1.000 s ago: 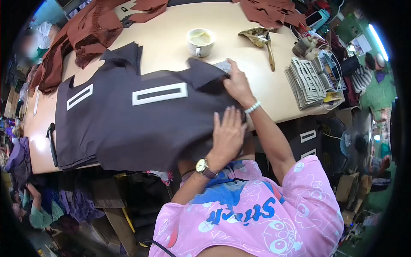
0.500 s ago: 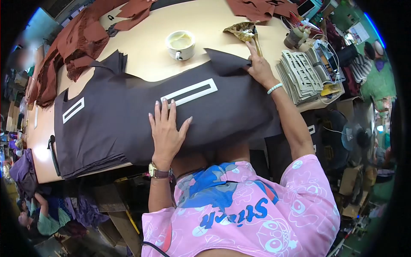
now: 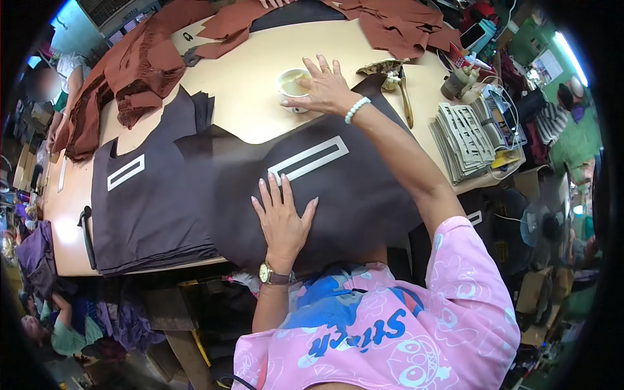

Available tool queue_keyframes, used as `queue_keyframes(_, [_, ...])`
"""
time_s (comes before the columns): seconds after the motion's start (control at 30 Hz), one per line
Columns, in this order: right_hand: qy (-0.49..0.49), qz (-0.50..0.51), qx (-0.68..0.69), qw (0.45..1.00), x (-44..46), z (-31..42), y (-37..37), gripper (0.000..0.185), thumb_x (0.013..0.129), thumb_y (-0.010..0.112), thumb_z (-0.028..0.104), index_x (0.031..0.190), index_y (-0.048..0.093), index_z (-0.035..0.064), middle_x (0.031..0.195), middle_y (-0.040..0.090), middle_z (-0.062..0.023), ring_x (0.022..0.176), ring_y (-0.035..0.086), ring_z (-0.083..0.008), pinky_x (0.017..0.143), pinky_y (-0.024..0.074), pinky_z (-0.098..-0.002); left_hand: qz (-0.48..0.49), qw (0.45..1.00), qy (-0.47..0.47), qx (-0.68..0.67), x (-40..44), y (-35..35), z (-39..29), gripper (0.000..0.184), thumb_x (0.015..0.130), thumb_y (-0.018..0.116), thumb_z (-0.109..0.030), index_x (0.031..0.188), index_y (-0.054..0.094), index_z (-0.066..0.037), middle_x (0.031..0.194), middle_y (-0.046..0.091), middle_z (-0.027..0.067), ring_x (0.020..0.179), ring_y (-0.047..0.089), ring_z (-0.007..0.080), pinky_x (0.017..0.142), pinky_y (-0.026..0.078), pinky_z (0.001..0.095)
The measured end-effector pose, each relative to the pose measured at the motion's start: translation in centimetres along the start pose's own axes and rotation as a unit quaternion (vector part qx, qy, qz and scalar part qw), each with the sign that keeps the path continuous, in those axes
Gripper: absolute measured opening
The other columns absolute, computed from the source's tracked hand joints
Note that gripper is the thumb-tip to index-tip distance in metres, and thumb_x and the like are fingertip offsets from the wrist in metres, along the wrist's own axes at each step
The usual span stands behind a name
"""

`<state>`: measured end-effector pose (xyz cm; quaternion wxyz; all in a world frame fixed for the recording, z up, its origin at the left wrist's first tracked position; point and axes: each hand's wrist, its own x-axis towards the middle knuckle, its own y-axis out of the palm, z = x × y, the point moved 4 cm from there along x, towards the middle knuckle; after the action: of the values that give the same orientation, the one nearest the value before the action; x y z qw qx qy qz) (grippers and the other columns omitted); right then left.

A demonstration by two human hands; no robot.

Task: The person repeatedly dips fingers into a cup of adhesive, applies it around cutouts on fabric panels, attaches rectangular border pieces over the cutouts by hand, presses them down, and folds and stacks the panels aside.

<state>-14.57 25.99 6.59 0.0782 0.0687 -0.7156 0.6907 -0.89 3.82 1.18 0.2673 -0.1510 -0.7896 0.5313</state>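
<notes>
My left hand lies flat with spread fingers on a dark fabric piece, its fingertips at the lower left end of a white rectangular strip. Above the fabric's upper edge, my right hand is raised with fingers apart, partly covering a white cup of pale paste. It holds nothing visible. To the left lies a stack of dark fabric with another white rectangular strip on top.
Reddish-brown fabric lies along the far left and back. A brush rests near a crumpled, paste-smeared holder. Stacked pattern cards stand at the right. Co-workers are partly visible at left, and another person's hand shows at the back.
My right hand has let go of the fabric's upper right corner and moved left to the cup. The dark piece has shifted right from the stack, with my left hand still flat on it.
</notes>
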Motion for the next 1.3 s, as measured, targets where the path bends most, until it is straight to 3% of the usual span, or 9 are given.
queue_keyframes(0.1, [0.018, 0.116, -0.056, 0.992, 1.0, 0.9, -0.5, 0.084, 0.075, 0.037, 0.078, 0.116, 0.061, 0.0089, 0.142, 0.03, -0.0226, 0.134, 0.017, -0.0434, 0.105, 0.0125, -0.062, -0.003, 1.0, -0.011, -0.006, 0.0, 0.0, -0.3, 0.073, 0.084, 0.055, -0.048, 0.133, 0.039, 0.003, 0.139, 0.032, 0.0256, 0.13, 0.027, 0.0426, 0.102, 0.023, 0.058])
queue_keyframes(0.2, [0.018, -0.017, 0.005, 1.0, 0.5, 0.6, -2.7, 0.073, 0.077, 0.042, 0.071, 0.109, 0.065, 0.0093, 0.139, 0.034, -0.0219, 0.132, 0.021, -0.0439, 0.104, 0.0132, -0.0627, 0.001, 1.0, -0.016, -0.011, -0.2, 0.2, -0.3, 0.073, 0.084, 0.054, -0.049, 0.133, 0.038, 0.004, 0.139, 0.032, 0.0261, 0.13, 0.027, 0.0428, 0.102, 0.022, 0.0585])
queue_keyframes(0.3, [0.031, -0.141, 0.04, 0.989, -1.2, -0.9, -3.6, 0.041, 0.082, 0.056, 0.048, 0.101, 0.065, 0.0129, 0.14, 0.034, -0.017, 0.133, 0.023, -0.0415, 0.104, 0.0159, -0.063, 0.002, 1.0, -0.021, -0.015, 0.1, 0.2, -0.5, 0.073, 0.085, 0.053, -0.049, 0.133, 0.038, 0.004, 0.14, 0.031, 0.0264, 0.131, 0.026, 0.0427, 0.103, 0.021, 0.0588])
queue_keyframes(0.33, [0.027, -0.131, 0.032, 0.99, -2.1, -0.7, -3.5, 0.021, 0.078, 0.057, 0.019, 0.097, 0.065, 0.0146, 0.141, 0.034, -0.0159, 0.132, 0.024, -0.0417, 0.103, 0.0183, -0.0634, 0.0, 1.0, -0.02, -0.017, 0.1, 0.3, -0.6, 0.073, 0.085, 0.053, -0.049, 0.133, 0.038, 0.005, 0.14, 0.031, 0.0264, 0.131, 0.026, 0.0427, 0.103, 0.021, 0.0589])
queue_keyframes(0.47, [0.006, -0.058, 0.011, 0.998, -4.2, -0.2, -2.4, 0.035, 0.069, 0.049, -0.001, 0.098, 0.064, 0.0143, 0.142, 0.031, -0.0159, 0.132, 0.025, -0.0412, 0.103, 0.0184, -0.064, -0.004, 1.0, -0.017, -0.009, 0.2, 0.7, -1.0, 0.074, 0.086, 0.051, -0.05, 0.133, 0.038, 0.005, 0.139, 0.031, 0.0265, 0.131, 0.025, 0.0425, 0.103, 0.02, 0.0592])
queue_keyframes(0.57, [-0.03, -0.034, 0.017, 0.999, -6.2, -0.1, -2.2, 0.037, 0.07, 0.048, -0.003, 0.099, 0.064, 0.0139, 0.14, 0.034, -0.0163, 0.132, 0.027, -0.0409, 0.102, 0.0181, -0.0653, -0.001, 1.0, -0.013, -0.004, 0.1, 0.6, -1.0, 0.074, 0.086, 0.051, -0.051, 0.133, 0.038, 0.004, 0.139, 0.031, 0.0265, 0.13, 0.026, 0.0424, 0.103, 0.02, 0.0591])
queue_keyframes(0.83, [0.134, -0.001, 0.39, 0.911, -15.7, -1.5, 0.2, 0.059, 0.067, 0.038, -0.012, 0.115, 0.061, 0.013, 0.134, 0.04, -0.0219, 0.127, 0.037, -0.0358, 0.105, 0.0316, -0.0374, -0.018, 0.998, 0.05, -0.013, 1.1, -0.1, 1.4, 0.053, 0.087, 0.056, -0.034, 0.126, 0.047, 0.001, 0.133, 0.046, 0.015, 0.119, 0.042, 0.0321, 0.097, 0.032, 0.047])
queue_keyframes(1.0, [0.141, 0.066, 0.245, 0.957, -16.4, 0.5, 1.9, 0.066, 0.074, 0.036, -0.011, 0.127, 0.053, 0.0236, 0.144, 0.027, -0.0208, 0.135, 0.017, -0.0431, 0.108, 0.0084, -0.0586, -0.057, 0.996, 0.073, -0.002, 0.7, -0.1, 1.4, 0.049, 0.085, 0.058, -0.031, 0.122, 0.051, 0.001, 0.13, 0.049, 0.0135, 0.116, 0.044, 0.0308, 0.095, 0.033, 0.0433])
queue_keyframes(1.3, [0.098, 0.048, -0.157, 0.982, -16.3, 2.9, 1.9, 0.047, 0.088, 0.044, 0.017, 0.134, 0.043, 0.0097, 0.143, 0.029, -0.0152, 0.134, 0.023, -0.0379, 0.107, 0.0144, -0.0576, -0.077, 0.994, 0.079, 0.019, 0.8, 0.0, 1.3, 0.051, 0.084, 0.059, -0.033, 0.12, 0.052, 0.003, 0.127, 0.051, 0.013, 0.113, 0.046, 0.0299, 0.094, 0.035, 0.0425])
